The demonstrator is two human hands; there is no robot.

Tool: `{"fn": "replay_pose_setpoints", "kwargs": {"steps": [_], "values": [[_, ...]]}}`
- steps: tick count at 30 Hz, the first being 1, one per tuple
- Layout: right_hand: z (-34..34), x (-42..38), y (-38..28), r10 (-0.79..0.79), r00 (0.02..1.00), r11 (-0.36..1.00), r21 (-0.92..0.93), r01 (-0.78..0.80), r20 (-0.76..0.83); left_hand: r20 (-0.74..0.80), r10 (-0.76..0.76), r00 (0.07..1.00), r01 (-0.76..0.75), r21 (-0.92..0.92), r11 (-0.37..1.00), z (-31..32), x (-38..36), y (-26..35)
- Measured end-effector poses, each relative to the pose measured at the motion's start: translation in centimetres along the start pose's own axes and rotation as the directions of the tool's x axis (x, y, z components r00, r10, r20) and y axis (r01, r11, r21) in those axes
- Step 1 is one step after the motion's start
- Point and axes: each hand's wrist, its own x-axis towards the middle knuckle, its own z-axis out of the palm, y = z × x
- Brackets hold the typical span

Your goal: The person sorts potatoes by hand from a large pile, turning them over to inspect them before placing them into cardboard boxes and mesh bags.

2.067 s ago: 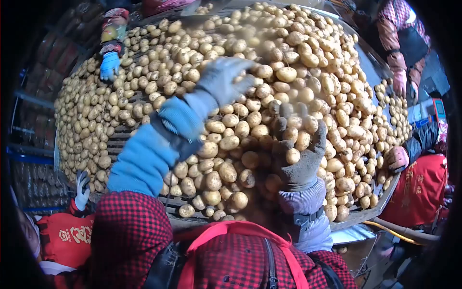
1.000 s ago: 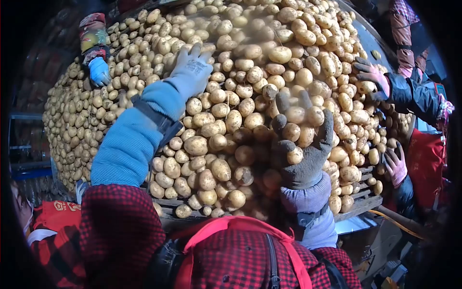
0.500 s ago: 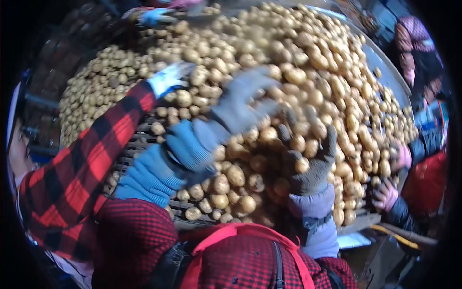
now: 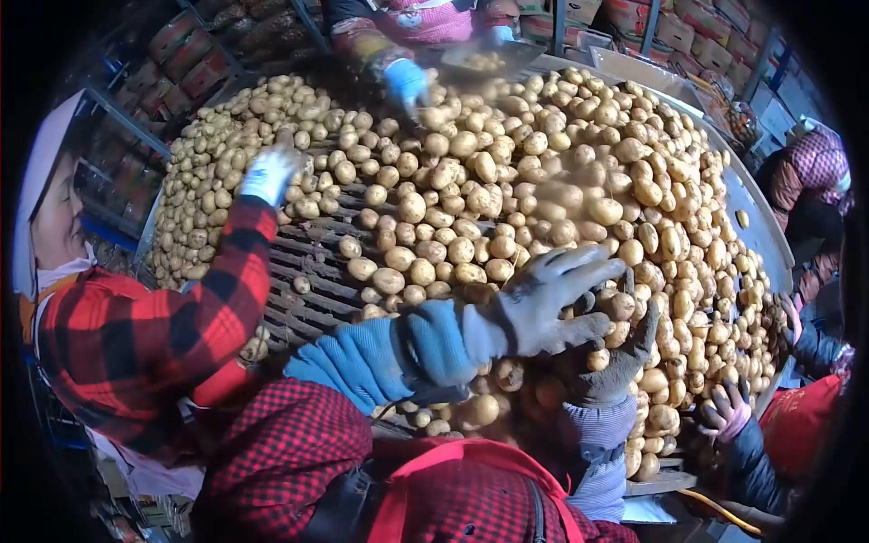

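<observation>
Left hand (image 4: 563, 303) spread open, beside my right hand (image 4: 608, 378) gripping potatoes (image 4: 621, 307), cartons (image 4: 625, 16) at one o'clock too small to read

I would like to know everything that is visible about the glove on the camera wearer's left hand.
The left-hand glove is mostly pale grey, with darker grey on the thumb, and looks like fabric, perhaps coated. Its cuff meets a blue ribbed sleeve. The hand inside is open: the fingers stretch toward the picture's right, the thumb apart below them. In this view it partly overlaps the darker right-hand glove, which cups some potatoes. Whether it touches either, I cannot tell.
</observation>
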Motion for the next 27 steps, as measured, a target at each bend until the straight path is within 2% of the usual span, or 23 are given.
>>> {"fn": "replay_pose_setpoints", "kwargs": {"steps": [1,2,3,4,5,6,8,9,11,13,14,18,19,20,21,22,24,25,26,27], "values": [[0.7,0.4,-1.0,0.077,0.995,0.965,0.257,-0.059,-0.060,-0.057,-0.010,0.998,0.008,-0.047,0.999,-0.3,-0.7,-0.3],[1.9,0.9,-2.1,0.169,0.982,0.854,0.509,-0.105,-0.081,-0.060,-0.076,0.995,0.061,-0.220,0.974,-1.5,-1.4,0.1],[3.0,1.4,-2.8,0.267,0.961,0.678,0.722,-0.137,-0.068,-0.059,-0.141,0.988,0.108,-0.387,0.916,-2.7,-1.9,0.4],[1.9,2.5,-2.1,0.515,0.855,0.305,0.918,-0.255,0.066,-0.222,-0.035,0.974,-0.049,-0.363,0.930,-3.3,-2.7,-2.7],[1.5,2.8,0.2,0.343,0.939,0.779,0.555,-0.292,0.013,-0.233,-0.119,0.965,-0.013,-0.498,0.867,-6.3,-3.4,-0.9],[-0.1,1.3,1.2,0.213,0.976,0.911,0.372,-0.179,-0.052,-0.253,-0.454,0.854,0.245,-0.574,0.782,-8.5,-3.6,1.1],[0.1,0.8,-0.8,0.132,0.988,0.952,0.289,-0.105,-0.076,-0.482,-0.470,0.740,0.157,-0.555,0.817,-12.5,-4.6,-0.7],[0.0,0.7,-1.2,0.139,0.987,0.948,0.298,-0.109,-0.079,-0.522,-0.522,0.675,0.082,-0.649,0.756,-15.0,-5.3,-2.2],[0.1,0.1,-1.8,0.162,0.983,0.934,0.334,-0.126,-0.082,-0.592,-0.552,0.587,-0.034,-0.700,0.714,-19.1,-7.2,-4.3],[0.2,-0.2,-2.3,0.179,0.981,0.921,0.365,-0.138,-0.081,-0.601,-0.618,0.507,0.002,-0.717,0.697,-21.8,-8.5,-4.9],[0.3,-0.3,-2.3,0.182,0.980,0.916,0.375,-0.140,-0.080,-0.629,-0.571,0.527,-0.012,-0.677,0.736,-22.5,-9.0,-5.3],[0.9,0.2,-2.1,0.169,0.984,0.916,0.377,-0.135,-0.061,-0.617,-0.618,0.487,0.022,-0.699,0.715,-22.1,-8.7,-5.6],[1.2,0.5,-2.0,0.141,0.989,0.929,0.352,-0.116,-0.045,-0.563,-0.570,0.599,0.176,-0.602,0.779,-20.9,-9.1,-6.4],[1.6,0.6,-1.8,0.103,0.994,0.934,0.347,-0.086,-0.033,-0.526,-0.586,0.616,0.184,-0.627,0.757,-19.3,-9.2,-6.6],[2.1,1.1,-1.6,0.067,0.998,0.920,0.387,-0.059,-0.006,-0.282,-0.613,0.738,0.388,-0.566,0.727,-17.5,-9.1,-6.5],[3.3,1.3,-3.0,0.253,0.959,0.738,0.666,-0.105,-0.129,-0.003,-0.619,0.786,0.555,-0.438,0.707,-15.6,-8.9,-6.5],[2.7,1.4,-3.3,0.125,0.991,0.789,0.611,-0.072,-0.045,-0.131,-0.585,0.800,0.529,-0.305,0.792,-12.4,-7.8,-8.2],[1.9,2.4,-4.2,0.465,0.885,0.434,0.870,-0.236,0.008,-0.213,-0.565,0.797,0.527,-0.212,0.823,-12.1,-6.7,-9.6],[1.5,2.0,-2.6,0.434,0.898,0.259,0.944,-0.203,0.074,-0.275,-0.470,0.839,0.513,0.112,0.851,-12.3,-5.3,-11.0],[1.3,1.6,-1.1,0.381,0.914,0.067,0.982,-0.177,0.139,-0.249,-0.298,0.921,0.383,0.459,0.802,-12.6,-3.5,-12.0]]}}
